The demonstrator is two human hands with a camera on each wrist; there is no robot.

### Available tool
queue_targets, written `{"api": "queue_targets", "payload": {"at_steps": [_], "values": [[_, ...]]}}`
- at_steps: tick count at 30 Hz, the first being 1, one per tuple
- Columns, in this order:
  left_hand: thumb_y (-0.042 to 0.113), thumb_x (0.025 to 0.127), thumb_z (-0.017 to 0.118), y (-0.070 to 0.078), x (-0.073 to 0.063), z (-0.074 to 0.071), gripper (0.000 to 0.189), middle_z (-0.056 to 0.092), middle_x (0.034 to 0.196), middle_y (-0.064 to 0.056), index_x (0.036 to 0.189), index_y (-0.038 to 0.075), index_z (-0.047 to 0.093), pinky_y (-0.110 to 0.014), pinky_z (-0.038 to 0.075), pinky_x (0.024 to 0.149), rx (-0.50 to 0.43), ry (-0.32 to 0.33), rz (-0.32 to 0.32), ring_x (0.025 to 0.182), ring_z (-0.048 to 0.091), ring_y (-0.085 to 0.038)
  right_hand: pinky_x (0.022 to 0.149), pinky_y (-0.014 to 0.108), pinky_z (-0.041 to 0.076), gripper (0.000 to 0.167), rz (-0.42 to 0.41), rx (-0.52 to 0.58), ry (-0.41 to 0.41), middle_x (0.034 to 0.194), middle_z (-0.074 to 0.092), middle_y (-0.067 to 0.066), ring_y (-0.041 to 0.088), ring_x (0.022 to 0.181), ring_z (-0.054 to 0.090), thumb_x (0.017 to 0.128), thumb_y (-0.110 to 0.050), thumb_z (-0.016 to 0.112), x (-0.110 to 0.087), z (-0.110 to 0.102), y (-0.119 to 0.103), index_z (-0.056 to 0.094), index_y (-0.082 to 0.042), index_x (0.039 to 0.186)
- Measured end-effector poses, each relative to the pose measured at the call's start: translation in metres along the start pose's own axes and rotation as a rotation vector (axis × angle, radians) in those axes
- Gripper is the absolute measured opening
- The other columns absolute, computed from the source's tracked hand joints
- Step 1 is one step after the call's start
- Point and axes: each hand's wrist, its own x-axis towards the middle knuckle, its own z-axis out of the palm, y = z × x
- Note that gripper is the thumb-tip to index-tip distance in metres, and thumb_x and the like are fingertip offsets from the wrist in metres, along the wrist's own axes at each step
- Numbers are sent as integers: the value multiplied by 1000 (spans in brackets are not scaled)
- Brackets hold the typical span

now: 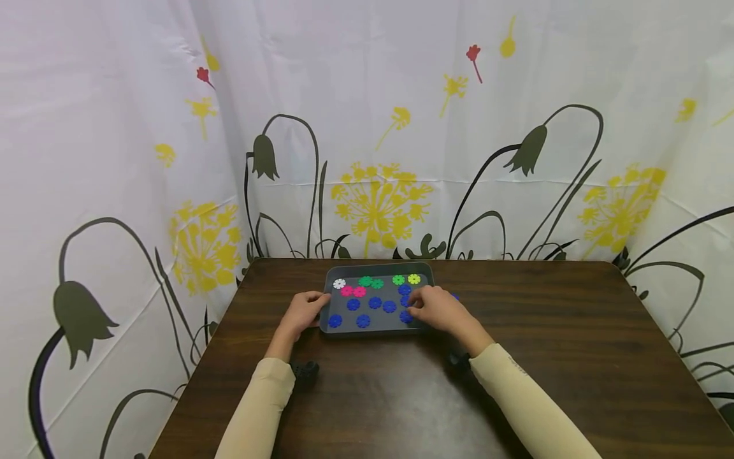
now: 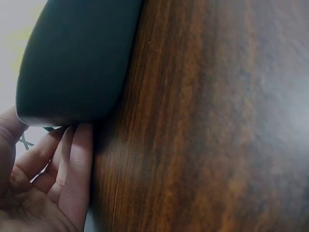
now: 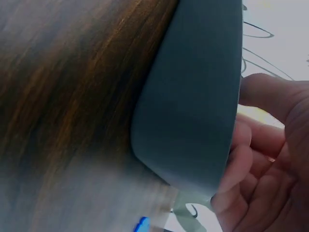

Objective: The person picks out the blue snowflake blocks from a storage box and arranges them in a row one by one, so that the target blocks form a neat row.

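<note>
A dark grey tray [image 1: 378, 333] lies on the table, holding several notched plastic discs. My left hand [image 1: 304, 311] grips its left end, thumb at the rim and fingers against the outer wall; the left wrist view shows these fingers [image 2: 77, 169] at the tray's wall [image 2: 77, 63]. Over the tray's right side, my right hand [image 1: 438, 308] reaches in with bent fingers, right at the blue discs [image 1: 406, 317]. In the right wrist view the tray wall [image 3: 188, 106] hides the fingertips of the right hand [image 3: 263, 159], so I cannot tell whether they pinch a disc.
Toward the tray's back lie a white disc [image 1: 339, 284], pink discs [image 1: 359, 291], green discs [image 1: 376, 284] and a yellow disc [image 1: 414, 279]. Another blue disc [image 1: 455, 296] lies on the brown wooden table [image 1: 545, 331], right of the tray. A flower-patterned curtain [image 1: 367, 83] hangs behind.
</note>
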Motion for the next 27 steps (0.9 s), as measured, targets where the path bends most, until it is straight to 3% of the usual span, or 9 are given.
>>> {"api": "queue_targets", "payload": {"at_steps": [10, 20, 27], "values": [[32, 112, 60, 0, 1, 1, 44, 69, 129, -21, 139, -2, 67, -30, 67, 79, 2, 12, -2, 105, 67, -21, 80, 49, 66, 29, 107, -199, 7, 111, 82, 8, 26, 90, 76, 97, -34, 82, 1, 6, -11, 82, -10, 114], [33, 111, 61, -3, 2, 2, 45, 68, 130, -22, 140, -2, 67, -29, 67, 78, 2, 14, -1, 105, 67, -21, 62, 45, 58, 24, 105, -298, 29, 82, 73, 2, 22, 70, 65, 92, -35, 87, -1, 13, -17, 76, -14, 91], [34, 111, 60, -4, 3, 2, 46, 69, 132, -22, 140, -1, 68, -31, 67, 80, -3, 12, 1, 106, 68, -22, 61, 45, 56, 25, 92, -354, 43, 78, 65, 1, 23, 67, 62, 95, -35, 85, -3, 17, -20, 68, -17, 93]]}}
